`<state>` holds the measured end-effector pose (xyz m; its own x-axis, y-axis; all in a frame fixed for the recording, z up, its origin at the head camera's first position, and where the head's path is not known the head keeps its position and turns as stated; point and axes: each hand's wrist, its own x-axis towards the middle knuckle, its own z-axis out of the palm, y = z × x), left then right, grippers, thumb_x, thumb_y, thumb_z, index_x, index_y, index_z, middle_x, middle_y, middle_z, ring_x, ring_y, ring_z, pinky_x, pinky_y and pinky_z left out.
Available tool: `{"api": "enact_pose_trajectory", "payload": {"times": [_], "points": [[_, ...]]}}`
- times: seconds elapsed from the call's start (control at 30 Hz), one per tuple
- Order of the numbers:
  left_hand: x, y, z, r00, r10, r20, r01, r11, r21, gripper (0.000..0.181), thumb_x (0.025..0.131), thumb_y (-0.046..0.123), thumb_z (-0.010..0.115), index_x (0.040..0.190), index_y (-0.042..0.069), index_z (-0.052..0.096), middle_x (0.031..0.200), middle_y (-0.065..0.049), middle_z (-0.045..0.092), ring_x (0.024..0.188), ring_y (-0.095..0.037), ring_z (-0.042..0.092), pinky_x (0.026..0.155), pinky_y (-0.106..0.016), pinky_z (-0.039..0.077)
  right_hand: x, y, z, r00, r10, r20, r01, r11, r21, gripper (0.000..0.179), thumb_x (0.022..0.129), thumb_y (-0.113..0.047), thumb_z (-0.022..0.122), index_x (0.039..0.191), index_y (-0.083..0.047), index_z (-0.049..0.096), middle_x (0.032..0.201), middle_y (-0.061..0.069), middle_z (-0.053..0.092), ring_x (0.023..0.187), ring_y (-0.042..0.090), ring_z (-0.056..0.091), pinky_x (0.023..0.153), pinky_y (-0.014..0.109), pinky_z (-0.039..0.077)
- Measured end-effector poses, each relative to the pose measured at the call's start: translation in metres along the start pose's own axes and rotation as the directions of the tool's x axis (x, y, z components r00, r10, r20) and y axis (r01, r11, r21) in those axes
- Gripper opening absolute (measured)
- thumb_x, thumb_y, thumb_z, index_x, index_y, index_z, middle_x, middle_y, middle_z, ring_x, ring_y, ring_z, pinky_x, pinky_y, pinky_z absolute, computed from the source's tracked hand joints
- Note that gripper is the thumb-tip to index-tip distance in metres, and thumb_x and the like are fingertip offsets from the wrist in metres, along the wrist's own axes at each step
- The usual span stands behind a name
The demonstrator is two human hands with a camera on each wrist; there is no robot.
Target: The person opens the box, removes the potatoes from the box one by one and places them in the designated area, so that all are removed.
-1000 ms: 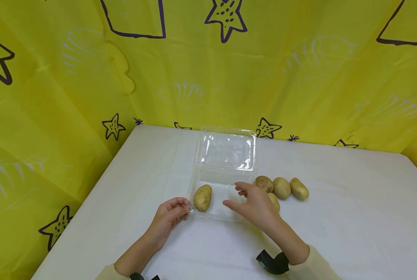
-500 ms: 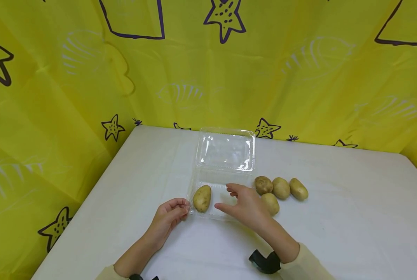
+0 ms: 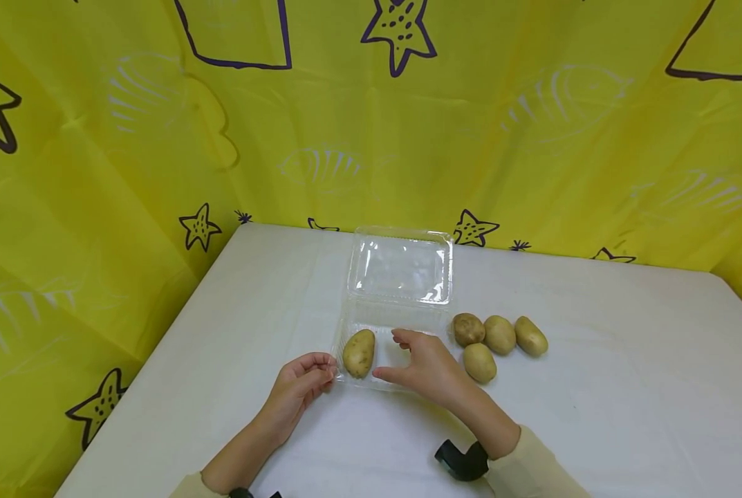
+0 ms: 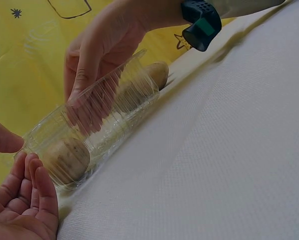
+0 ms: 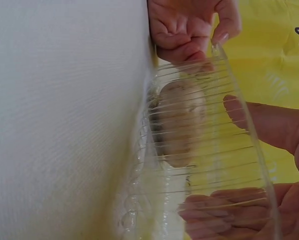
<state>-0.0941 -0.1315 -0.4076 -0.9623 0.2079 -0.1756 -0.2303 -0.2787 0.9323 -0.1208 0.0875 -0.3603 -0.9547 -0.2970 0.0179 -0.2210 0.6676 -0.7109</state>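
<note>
A clear plastic clamshell container (image 3: 383, 315) lies on the table with its lid (image 3: 402, 270) folded back. One potato (image 3: 359, 353) rests in the left part of its base. My left hand (image 3: 297, 391) pinches the rim at the front left corner; the left wrist view shows thumb and fingertips on that edge. My right hand (image 3: 429, 366) hovers over the base, right of the potato, thumb and fingers spread around nothing. Through the ribbed wall in the right wrist view, the right fingers (image 5: 224, 212) and the potato (image 5: 179, 125) appear apart.
Right of the container, several potatoes lie close together, among them a browner one (image 3: 468, 330), a front one (image 3: 480, 363) and an oblong one (image 3: 531, 337). A white cloth covers the table (image 3: 595, 415). Behind it hangs a yellow patterned curtain (image 3: 321, 111).
My right hand has moved left across the container base toward the potato inside, leaving the front loose potato fully visible. The left hand keeps its place on the rim.
</note>
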Motion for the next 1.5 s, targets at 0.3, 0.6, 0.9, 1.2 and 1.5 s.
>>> {"api": "enact_pose_trajectory", "payload": {"times": [0.3,0.6,0.9,1.2,1.5], "points": [[0.0,0.001,-0.001,1.0,0.001,0.005,-0.001,1.0,-0.001,0.011,0.084,0.0,0.053,0.095,-0.005,0.052,0.086,-0.004,0.055,0.078,-0.011,0.053,0.072,-0.022,0.046,0.007,0.001,0.007,0.999,-0.04,0.037,0.039,0.999,0.02,0.065,0.069,-0.032,0.079,0.116,0.006,0.056,0.113,0.017,0.06,0.102,0.031,0.057,0.084,0.042,0.046],[0.0,0.001,-0.001,1.0,0.001,0.007,-0.001,1.0,-0.006,0.011,0.084,-0.001,0.052,0.095,-0.004,0.052,0.086,-0.004,0.055,0.078,-0.01,0.053,0.072,-0.022,0.046,0.013,-0.001,0.013,0.996,-0.034,0.08,0.03,0.998,0.047,0.074,0.07,-0.033,0.079,0.125,0.007,0.049,0.12,0.018,0.056,0.108,0.031,0.054,0.088,0.042,0.044],[0.0,0.001,0.0,1.0,-0.005,-0.006,0.005,1.0,0.007,0.014,0.085,-0.001,0.052,0.097,-0.007,0.051,0.086,-0.005,0.055,0.079,-0.011,0.053,0.073,-0.022,0.046,0.02,-0.002,0.02,0.994,-0.052,0.098,0.049,0.998,0.038,0.075,0.068,-0.033,0.08,0.125,0.006,0.049,0.119,0.017,0.056,0.108,0.03,0.054,0.089,0.042,0.043],[0.0,0.001,0.0,1.0,0.0,-0.004,0.0,1.0,0.006,0.012,0.085,0.0,0.051,0.096,-0.006,0.052,0.086,-0.005,0.055,0.078,-0.011,0.053,0.072,-0.022,0.046,0.027,-0.005,0.024,0.989,-0.073,0.126,0.074,0.997,-0.002,0.077,0.068,-0.031,0.08,0.124,0.01,0.047,0.115,0.019,0.057,0.106,0.03,0.054,0.089,0.041,0.043],[0.001,0.0,-0.001,1.0,0.0,-0.003,0.0,1.0,0.008,0.013,0.085,-0.001,0.051,0.096,-0.007,0.052,0.086,-0.004,0.055,0.078,-0.011,0.053,0.072,-0.022,0.046,0.032,-0.008,0.027,0.985,-0.088,0.147,0.091,0.996,-0.015,0.079,0.066,-0.024,0.082,0.126,0.012,0.044,0.12,0.022,0.053,0.109,0.032,0.051,0.093,0.042,0.039]]}}
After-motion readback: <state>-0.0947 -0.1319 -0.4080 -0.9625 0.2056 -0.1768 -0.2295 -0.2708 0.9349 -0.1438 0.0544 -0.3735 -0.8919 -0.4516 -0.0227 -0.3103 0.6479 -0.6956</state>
